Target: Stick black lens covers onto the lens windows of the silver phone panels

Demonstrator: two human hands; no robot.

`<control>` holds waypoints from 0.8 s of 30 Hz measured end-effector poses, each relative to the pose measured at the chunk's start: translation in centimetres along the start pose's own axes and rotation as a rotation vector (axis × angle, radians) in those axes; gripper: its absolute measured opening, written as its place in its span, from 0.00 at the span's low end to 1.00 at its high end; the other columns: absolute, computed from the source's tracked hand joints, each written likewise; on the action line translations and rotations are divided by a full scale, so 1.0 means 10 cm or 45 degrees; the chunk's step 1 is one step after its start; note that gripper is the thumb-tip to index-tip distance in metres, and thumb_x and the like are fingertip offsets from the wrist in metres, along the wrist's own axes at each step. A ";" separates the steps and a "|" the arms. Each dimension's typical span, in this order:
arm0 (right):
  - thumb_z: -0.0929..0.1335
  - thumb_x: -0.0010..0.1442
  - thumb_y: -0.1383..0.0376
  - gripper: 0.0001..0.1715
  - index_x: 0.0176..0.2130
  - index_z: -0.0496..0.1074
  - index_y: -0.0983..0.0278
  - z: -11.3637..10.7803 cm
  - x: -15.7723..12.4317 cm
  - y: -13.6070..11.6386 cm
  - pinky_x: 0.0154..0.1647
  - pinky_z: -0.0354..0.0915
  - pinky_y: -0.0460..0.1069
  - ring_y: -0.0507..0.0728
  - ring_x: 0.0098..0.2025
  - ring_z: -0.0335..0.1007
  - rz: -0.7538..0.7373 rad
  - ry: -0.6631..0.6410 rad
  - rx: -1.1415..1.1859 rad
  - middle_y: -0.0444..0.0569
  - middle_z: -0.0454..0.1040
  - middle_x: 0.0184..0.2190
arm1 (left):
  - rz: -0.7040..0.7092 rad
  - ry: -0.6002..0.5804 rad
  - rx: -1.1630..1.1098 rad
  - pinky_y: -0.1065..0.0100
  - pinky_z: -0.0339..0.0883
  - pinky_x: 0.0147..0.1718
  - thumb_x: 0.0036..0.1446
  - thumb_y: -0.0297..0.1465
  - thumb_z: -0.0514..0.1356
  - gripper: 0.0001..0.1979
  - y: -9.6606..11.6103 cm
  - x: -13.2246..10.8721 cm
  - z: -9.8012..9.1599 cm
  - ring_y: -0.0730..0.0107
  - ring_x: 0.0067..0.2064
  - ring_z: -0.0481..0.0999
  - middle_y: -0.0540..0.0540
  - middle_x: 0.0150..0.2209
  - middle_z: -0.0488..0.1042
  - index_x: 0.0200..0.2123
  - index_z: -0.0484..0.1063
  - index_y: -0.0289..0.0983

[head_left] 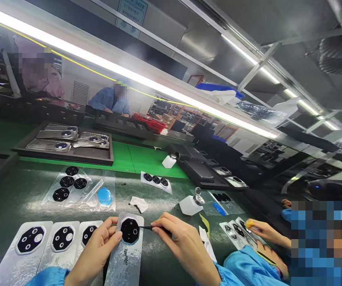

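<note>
My left hand is closed on the edge of a silvery phone back panel, thumb on its face. The panel is tilted up, with dark lettering below a black octagonal camera cover piece at its top. Black tweezers are pinched in my right hand. Their tips point left and reach the right edge of the octagonal piece; whether they grip it, I cannot tell. To the left lie three similar panels, the nearest phone panel partly hidden behind my left hand.
Behind lie a plastic sheet with black octagonal pieces, a blue round pad, a white cloth and a pump bottle. A dark tray holds several panels. At right, a co-worker's hands handle panels.
</note>
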State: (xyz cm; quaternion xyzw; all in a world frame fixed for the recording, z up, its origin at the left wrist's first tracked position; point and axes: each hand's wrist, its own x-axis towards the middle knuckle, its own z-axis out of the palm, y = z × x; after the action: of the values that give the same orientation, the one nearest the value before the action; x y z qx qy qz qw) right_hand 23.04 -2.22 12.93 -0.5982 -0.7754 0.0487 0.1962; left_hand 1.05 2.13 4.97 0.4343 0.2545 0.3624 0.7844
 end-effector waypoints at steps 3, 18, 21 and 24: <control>0.62 0.68 0.62 0.14 0.36 0.75 0.59 -0.08 0.00 0.08 0.32 0.66 0.46 0.53 0.32 0.75 0.022 -0.031 0.105 0.43 0.77 0.31 | -0.014 0.014 0.008 0.63 0.67 0.48 0.62 0.43 0.62 0.20 0.00 0.00 -0.01 0.58 0.49 0.78 0.44 0.45 0.81 0.52 0.67 0.39; 0.68 0.66 0.60 0.12 0.45 0.74 0.65 -0.24 -0.31 2.12 0.42 0.72 0.54 0.56 0.41 0.75 1.158 0.485 -0.138 0.49 0.76 0.43 | -0.088 0.047 0.058 0.63 0.67 0.48 0.59 0.48 0.62 0.25 0.01 -0.01 -0.03 0.55 0.52 0.76 0.44 0.48 0.80 0.54 0.67 0.42; 0.67 0.67 0.58 0.14 0.49 0.73 0.61 -0.21 -0.34 2.18 0.44 0.73 0.54 0.58 0.46 0.74 1.126 0.478 -0.095 0.49 0.73 0.51 | -0.079 0.064 0.058 0.63 0.68 0.47 0.60 0.48 0.62 0.25 0.01 -0.01 -0.03 0.55 0.51 0.77 0.44 0.49 0.80 0.55 0.67 0.42; 0.68 0.66 0.57 0.14 0.45 0.74 0.63 -0.26 -0.33 2.17 0.41 0.73 0.52 0.56 0.41 0.75 1.096 0.489 -0.060 0.48 0.76 0.45 | -0.068 0.044 0.051 0.64 0.69 0.44 0.59 0.48 0.62 0.25 0.00 0.01 -0.03 0.55 0.49 0.78 0.44 0.47 0.80 0.55 0.66 0.41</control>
State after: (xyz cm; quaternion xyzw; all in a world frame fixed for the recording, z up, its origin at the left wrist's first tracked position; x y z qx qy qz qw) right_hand 44.42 0.34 7.80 -0.8678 -0.4074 -0.0035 0.2844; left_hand 0.90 2.35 4.82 0.4369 0.2866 0.3436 0.7804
